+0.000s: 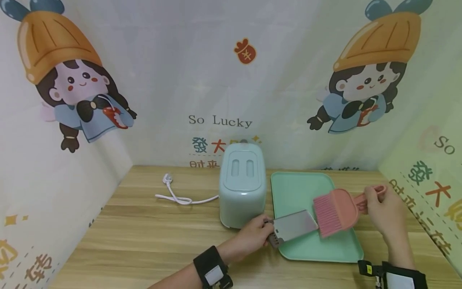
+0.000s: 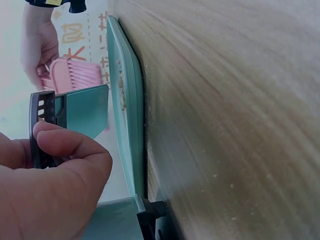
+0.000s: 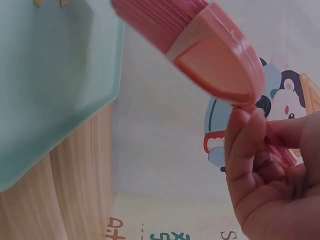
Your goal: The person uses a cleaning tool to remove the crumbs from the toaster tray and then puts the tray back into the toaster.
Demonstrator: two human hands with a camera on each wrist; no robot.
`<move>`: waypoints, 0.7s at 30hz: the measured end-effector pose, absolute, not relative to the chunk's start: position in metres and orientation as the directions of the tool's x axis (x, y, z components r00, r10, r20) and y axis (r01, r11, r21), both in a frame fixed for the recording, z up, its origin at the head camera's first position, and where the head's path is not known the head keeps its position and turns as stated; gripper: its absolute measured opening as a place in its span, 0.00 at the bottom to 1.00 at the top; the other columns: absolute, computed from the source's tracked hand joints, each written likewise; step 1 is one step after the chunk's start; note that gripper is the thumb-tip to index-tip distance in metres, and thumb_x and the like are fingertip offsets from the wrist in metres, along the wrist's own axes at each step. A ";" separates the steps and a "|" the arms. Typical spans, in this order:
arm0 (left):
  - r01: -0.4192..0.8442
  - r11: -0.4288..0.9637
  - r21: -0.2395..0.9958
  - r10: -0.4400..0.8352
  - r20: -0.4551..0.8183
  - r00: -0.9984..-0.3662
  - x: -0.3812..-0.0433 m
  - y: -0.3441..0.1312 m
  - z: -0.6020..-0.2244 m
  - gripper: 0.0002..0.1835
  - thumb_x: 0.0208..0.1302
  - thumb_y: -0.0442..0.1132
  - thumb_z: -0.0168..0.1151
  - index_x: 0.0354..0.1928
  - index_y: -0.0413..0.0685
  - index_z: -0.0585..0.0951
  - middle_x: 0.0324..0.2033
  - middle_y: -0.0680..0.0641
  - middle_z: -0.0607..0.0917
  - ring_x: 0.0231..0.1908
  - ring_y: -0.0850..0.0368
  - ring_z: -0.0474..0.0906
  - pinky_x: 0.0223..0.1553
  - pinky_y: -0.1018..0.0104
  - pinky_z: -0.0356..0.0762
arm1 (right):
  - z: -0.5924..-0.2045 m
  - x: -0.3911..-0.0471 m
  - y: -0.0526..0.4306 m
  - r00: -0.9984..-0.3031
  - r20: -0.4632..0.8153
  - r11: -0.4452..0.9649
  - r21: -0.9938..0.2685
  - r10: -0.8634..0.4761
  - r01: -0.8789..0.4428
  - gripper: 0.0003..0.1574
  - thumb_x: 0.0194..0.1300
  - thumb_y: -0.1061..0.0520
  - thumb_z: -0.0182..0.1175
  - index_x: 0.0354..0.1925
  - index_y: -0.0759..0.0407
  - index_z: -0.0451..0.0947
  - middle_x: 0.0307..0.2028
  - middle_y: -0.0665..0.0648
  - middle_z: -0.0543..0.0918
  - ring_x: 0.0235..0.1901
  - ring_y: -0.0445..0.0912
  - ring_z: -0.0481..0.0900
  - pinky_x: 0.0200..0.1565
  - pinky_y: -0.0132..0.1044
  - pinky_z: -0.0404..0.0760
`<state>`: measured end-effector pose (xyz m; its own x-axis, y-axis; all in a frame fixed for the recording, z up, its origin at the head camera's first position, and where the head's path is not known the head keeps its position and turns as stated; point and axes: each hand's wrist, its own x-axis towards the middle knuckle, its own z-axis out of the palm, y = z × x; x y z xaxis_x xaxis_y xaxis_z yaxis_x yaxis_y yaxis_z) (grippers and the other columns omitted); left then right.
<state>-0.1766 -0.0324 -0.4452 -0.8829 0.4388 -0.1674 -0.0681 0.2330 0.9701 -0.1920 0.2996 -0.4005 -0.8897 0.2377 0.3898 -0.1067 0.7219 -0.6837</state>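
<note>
My left hand (image 1: 254, 233) pinches the dark end of a flat metal crumb tray (image 1: 294, 228), which is held over the green tray (image 1: 301, 184). In the left wrist view the thumb and fingers of that hand (image 2: 67, 175) close on the slotted end piece of the crumb tray (image 2: 87, 111). My right hand (image 1: 385, 212) grips the handle of a pink brush (image 1: 344, 208). Its bristles (image 1: 326, 214) are at the crumb tray's far end; whether they touch cannot be told. Small crumbs (image 2: 121, 87) lie on the green tray.
A pale blue-green toaster (image 1: 242, 184) stands left of the green tray, close to my left hand. Its white cord (image 1: 184, 200) and plug lie on the wooden table (image 1: 144, 241). A printed cloth (image 1: 162, 80) rises behind and at both sides.
</note>
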 end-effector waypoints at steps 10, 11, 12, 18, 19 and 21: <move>-0.060 0.222 0.973 0.431 -0.153 -0.889 -0.176 -0.033 -0.443 0.09 0.70 0.39 0.47 0.45 0.46 0.75 0.30 0.50 0.76 0.26 0.59 0.69 0.25 0.70 0.65 | -0.397 -0.194 0.276 -0.922 0.386 0.592 -0.745 0.006 -0.308 0.18 0.75 0.48 0.46 0.46 0.63 0.70 0.23 0.59 0.77 0.20 0.46 0.74 0.19 0.33 0.73; -0.065 0.223 0.973 0.431 -0.158 -0.889 -0.176 -0.033 -0.443 0.09 0.70 0.39 0.47 0.45 0.46 0.75 0.30 0.50 0.76 0.26 0.59 0.69 0.25 0.70 0.65 | -0.398 -0.195 0.275 -0.926 0.379 0.590 -0.746 -0.008 -0.310 0.19 0.75 0.47 0.46 0.46 0.63 0.70 0.24 0.59 0.78 0.20 0.46 0.74 0.20 0.34 0.74; -0.070 0.224 0.972 0.430 -0.163 -0.888 -0.176 -0.033 -0.443 0.09 0.70 0.39 0.47 0.45 0.46 0.75 0.30 0.50 0.76 0.27 0.59 0.69 0.25 0.70 0.65 | -0.399 -0.195 0.274 -0.928 0.372 0.592 -0.745 -0.015 -0.308 0.19 0.75 0.47 0.46 0.46 0.63 0.70 0.24 0.59 0.78 0.20 0.46 0.74 0.20 0.34 0.74; -0.077 0.221 0.972 0.441 -0.170 -0.881 -0.176 -0.034 -0.442 0.10 0.70 0.39 0.47 0.48 0.45 0.75 0.33 0.49 0.77 0.27 0.58 0.69 0.26 0.69 0.64 | -0.402 -0.195 0.283 -0.931 0.365 0.614 -0.739 0.023 -0.275 0.20 0.76 0.49 0.43 0.47 0.67 0.68 0.27 0.61 0.79 0.22 0.45 0.76 0.21 0.33 0.77; -0.077 0.217 0.973 0.444 -0.169 -0.880 -0.176 -0.034 -0.442 0.11 0.70 0.39 0.46 0.48 0.45 0.74 0.34 0.49 0.77 0.27 0.58 0.69 0.26 0.69 0.65 | -0.402 -0.195 0.286 -0.930 0.365 0.624 -0.735 0.032 -0.267 0.20 0.77 0.50 0.43 0.48 0.67 0.67 0.27 0.61 0.78 0.22 0.44 0.76 0.22 0.33 0.78; -0.081 0.209 0.974 0.448 -0.170 -0.878 -0.176 -0.034 -0.443 0.11 0.71 0.39 0.46 0.48 0.45 0.74 0.35 0.49 0.78 0.28 0.58 0.69 0.27 0.69 0.65 | -0.403 -0.195 0.291 -0.930 0.364 0.645 -0.722 0.044 -0.252 0.20 0.77 0.50 0.42 0.48 0.67 0.67 0.27 0.61 0.78 0.23 0.44 0.76 0.22 0.33 0.77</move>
<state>-0.1764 -0.0341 -0.4425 -0.8777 0.4482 -0.1696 -0.0814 0.2093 0.9745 -0.1948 0.2909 -0.4033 -0.9303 0.0445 0.3640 -0.2516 0.6449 -0.7217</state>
